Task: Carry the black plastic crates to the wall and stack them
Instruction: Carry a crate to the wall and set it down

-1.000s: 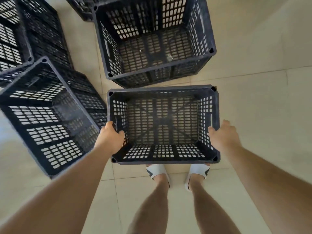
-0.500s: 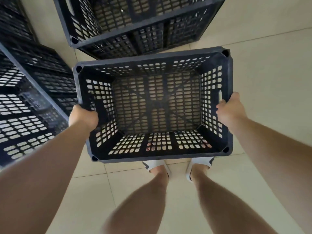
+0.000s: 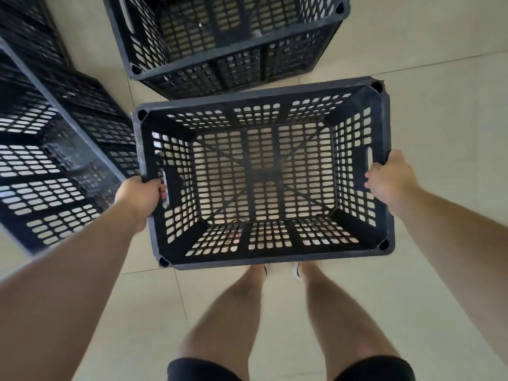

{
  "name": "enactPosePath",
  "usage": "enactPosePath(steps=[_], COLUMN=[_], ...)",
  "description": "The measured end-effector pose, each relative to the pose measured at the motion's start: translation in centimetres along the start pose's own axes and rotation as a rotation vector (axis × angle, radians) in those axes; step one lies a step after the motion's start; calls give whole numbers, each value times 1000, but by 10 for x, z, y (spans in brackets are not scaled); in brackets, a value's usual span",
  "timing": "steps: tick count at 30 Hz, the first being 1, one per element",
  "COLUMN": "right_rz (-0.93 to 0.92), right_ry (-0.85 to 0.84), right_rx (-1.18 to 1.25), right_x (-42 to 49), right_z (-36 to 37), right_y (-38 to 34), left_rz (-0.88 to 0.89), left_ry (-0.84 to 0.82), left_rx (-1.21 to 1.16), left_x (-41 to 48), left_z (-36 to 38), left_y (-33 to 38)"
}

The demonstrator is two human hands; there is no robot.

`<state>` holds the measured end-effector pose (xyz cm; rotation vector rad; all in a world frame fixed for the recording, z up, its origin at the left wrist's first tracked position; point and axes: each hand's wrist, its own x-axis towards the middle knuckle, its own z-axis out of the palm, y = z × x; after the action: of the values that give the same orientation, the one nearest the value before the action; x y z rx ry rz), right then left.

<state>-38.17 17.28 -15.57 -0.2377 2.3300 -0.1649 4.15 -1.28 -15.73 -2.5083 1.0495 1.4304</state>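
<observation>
Both hands, left hand and right hand, clamp the black slotted plastic crate; neighbouring black crate beside left hand risks snagging.

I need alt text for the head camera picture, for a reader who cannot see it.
Seen from above, a left hand and a right hand hold an empty black crate by its short sides, above a tiled floor. More black crates stand ahead and to the left.
</observation>
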Motion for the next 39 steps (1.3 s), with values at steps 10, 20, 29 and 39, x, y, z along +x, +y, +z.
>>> enactPosePath(steps=[10,20,29,39], right_rz=[12,-169,-374,-694], right_ry=[45,88,97,-104], right_rx=[27,38,-100,-300], right_x=[-126,-279,-319,-352], right_z=[-126,-253,-306,-320], right_y=[-25,-88,-150,-188], left_rz=[68,65,57,-122], left_ry=[7,116,243,514], left_rx=[-33,-249,-370,-629], left_x=[-149,-320,-419,-548], left_z=[-92,-214,-258,-219], left_y=[35,40,22,-73])
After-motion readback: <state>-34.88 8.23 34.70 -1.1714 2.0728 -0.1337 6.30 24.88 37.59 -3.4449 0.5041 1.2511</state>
